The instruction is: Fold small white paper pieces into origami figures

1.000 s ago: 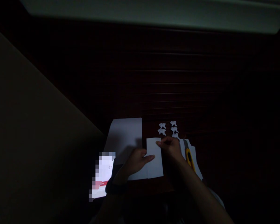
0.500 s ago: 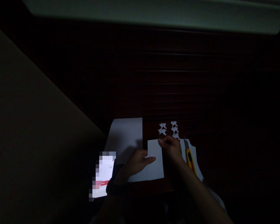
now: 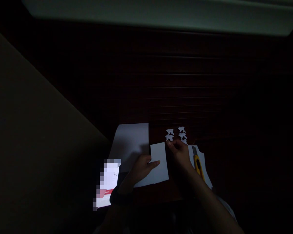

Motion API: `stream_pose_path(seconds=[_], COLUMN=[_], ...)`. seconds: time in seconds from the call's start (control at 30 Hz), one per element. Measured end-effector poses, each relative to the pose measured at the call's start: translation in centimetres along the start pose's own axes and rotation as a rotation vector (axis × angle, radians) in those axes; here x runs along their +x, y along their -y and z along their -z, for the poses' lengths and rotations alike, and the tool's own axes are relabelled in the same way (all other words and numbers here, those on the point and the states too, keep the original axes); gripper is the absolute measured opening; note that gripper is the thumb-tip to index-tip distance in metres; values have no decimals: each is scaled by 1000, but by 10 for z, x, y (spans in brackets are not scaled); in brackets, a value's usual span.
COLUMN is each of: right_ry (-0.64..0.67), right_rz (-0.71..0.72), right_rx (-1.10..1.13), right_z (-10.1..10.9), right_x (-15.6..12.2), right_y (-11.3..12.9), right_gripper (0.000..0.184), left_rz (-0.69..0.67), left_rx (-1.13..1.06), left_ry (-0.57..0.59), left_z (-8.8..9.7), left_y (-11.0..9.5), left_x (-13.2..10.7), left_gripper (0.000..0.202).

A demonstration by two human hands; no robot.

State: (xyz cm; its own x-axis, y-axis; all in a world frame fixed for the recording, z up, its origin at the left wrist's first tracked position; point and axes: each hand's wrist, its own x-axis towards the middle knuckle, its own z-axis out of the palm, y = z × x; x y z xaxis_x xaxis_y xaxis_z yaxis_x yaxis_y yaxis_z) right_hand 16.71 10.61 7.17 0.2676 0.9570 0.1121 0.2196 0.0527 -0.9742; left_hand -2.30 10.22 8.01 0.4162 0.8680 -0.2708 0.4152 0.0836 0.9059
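Observation:
My left hand [image 3: 142, 167] grips a small white sheet of paper [image 3: 160, 152], with the thumb lying over its face and the fingers hidden behind. A larger white sheet [image 3: 135, 139] lies partly under that arm. Just past the small sheet's upper right corner, apart from it, is my right hand [image 3: 180, 152], its thumb and forefinger pinched together; I cannot make out anything between them. Close above those fingertips sit small folded white paper pieces [image 3: 170, 134] in two columns, the right column [image 3: 182, 133] partly hidden by the hand.
A yellow box cutter [image 3: 198, 165] with its blade out rests on a stack of white papers [image 3: 206, 165] right of my right forearm. A lit phone screen [image 3: 111, 182], partly pixelated, stands by my left wrist. The room is very dark.
The small sheet has moved left and slightly up with my left hand. My right fingertips, earlier at its upper right corner, are now apart from it and a little higher.

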Motion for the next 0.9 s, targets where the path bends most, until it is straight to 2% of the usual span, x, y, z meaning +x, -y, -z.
stream_pose_path(seconds=[0.2, 0.47, 0.7, 0.83, 0.9], right_ry=[131, 154, 240, 333, 337], right_rz=[31, -15, -12, -28, -28], right_rx=[49, 21, 84, 89, 59], right_z=[-3, -7, -8, -6, -6], right_x=[-1, -2, -4, -3, -3], right_y=[4, -2, -1, -5, -6], right_gripper=[22, 24, 19, 20, 20], left_rz=[0, -24, -62, -85, -79], left_rx=[-64, -161, -234, -233, -226], left_ry=[16, 56, -50, -35, -21], left_z=[1, -3, -3, -2, -3], left_y=[-2, 1, 0, 1, 0], left_x=[0, 1, 6, 5, 5], left_gripper=[38, 35, 30, 29, 30])
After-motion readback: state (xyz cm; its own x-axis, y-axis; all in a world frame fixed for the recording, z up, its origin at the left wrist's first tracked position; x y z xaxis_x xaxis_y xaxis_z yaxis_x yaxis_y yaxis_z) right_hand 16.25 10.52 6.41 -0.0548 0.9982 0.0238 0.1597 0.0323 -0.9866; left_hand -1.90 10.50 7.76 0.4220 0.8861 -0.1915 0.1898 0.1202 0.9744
